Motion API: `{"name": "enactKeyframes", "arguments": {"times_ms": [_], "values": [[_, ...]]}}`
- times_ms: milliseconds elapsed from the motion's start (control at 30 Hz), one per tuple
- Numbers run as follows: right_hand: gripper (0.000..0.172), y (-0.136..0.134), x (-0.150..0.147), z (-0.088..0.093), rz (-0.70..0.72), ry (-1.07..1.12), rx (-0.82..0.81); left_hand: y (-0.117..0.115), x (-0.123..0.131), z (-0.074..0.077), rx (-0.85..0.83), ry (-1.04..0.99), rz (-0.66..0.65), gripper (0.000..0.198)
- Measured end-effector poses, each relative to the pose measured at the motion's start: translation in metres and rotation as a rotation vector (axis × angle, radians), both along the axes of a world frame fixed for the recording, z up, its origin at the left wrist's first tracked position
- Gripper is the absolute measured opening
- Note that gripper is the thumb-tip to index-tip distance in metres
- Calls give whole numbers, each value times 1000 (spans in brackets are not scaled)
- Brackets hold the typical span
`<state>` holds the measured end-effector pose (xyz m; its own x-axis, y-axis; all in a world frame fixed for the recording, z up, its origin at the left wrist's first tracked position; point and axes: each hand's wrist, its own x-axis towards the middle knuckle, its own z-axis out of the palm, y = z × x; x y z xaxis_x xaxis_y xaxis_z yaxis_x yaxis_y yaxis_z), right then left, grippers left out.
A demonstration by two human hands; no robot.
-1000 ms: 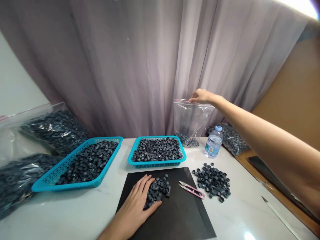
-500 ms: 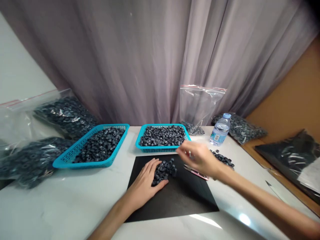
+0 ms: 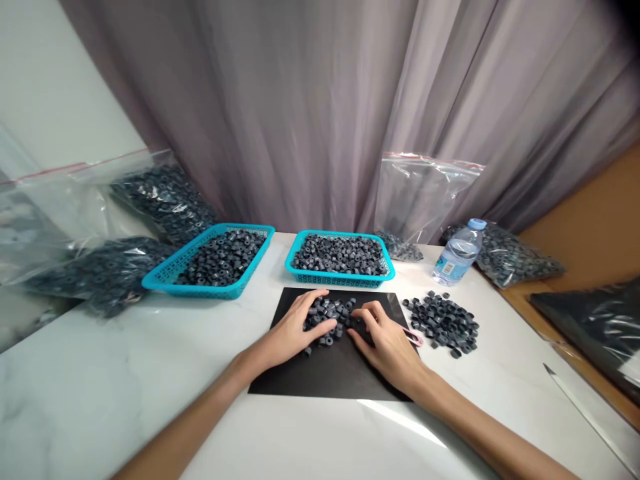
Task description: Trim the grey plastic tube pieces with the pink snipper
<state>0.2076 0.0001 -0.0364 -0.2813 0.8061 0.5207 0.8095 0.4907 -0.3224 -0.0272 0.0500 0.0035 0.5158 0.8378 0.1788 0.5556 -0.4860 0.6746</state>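
A small pile of dark grey ring-shaped plastic pieces [image 3: 327,312] lies on a black mat [image 3: 325,379]. My left hand [image 3: 294,328] curves around the pile's left side, fingers spread and thumb apart. At the right edge of the pile is my right hand [image 3: 387,343], its bent fingertips and thumb apart by the pieces; no piece shows clearly in its grasp. A pink-handled tool [image 3: 414,338] lies mostly hidden behind the right hand. Further right, a looser heap of dark pieces [image 3: 445,321] rests on the white table.
Two blue baskets, one at left [image 3: 233,291] and one at centre [image 3: 340,277], hold many similar pieces. Behind them stand clear zip bags [image 3: 425,193]. A water bottle [image 3: 459,253] is at back right. A pointed blade-like strip [image 3: 583,410] lies at the right.
My right hand has come down from above the mat's right side to the pile's right edge. My left hand stays beside the pile. The view has shifted, showing the right heap fully.
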Motion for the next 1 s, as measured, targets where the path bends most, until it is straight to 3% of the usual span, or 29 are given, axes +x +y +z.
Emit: {"name": "enactKeyframes", "arguments": {"times_ms": [167, 267, 433, 500, 600, 733, 1000], "values": [[13, -1, 0, -1, -10, 2, 40, 16, -15, 9, 59, -18, -39, 34], [14, -6, 0, 2, 0, 39, 60, 20, -23, 19, 69, -3, -45, 32], [32, -12, 0, 11, 208, -57, 79, 8, -28, 42, 9, 172, -221, 34], [29, -11, 0, 12, 256, -96, 76, 1, -26, 48, 4, 227, -308, 33], [16, -10, 1, 12, 266, -93, 53, -4, -23, 50, -33, 265, -377, 23], [13, -10, 3, 12, 294, -79, 15, -7, -19, 51, -60, 253, -405, 19], [11, -12, 2, 16, 300, -73, -9, -16, -1, 46, -207, 8, -320, 21]]}}
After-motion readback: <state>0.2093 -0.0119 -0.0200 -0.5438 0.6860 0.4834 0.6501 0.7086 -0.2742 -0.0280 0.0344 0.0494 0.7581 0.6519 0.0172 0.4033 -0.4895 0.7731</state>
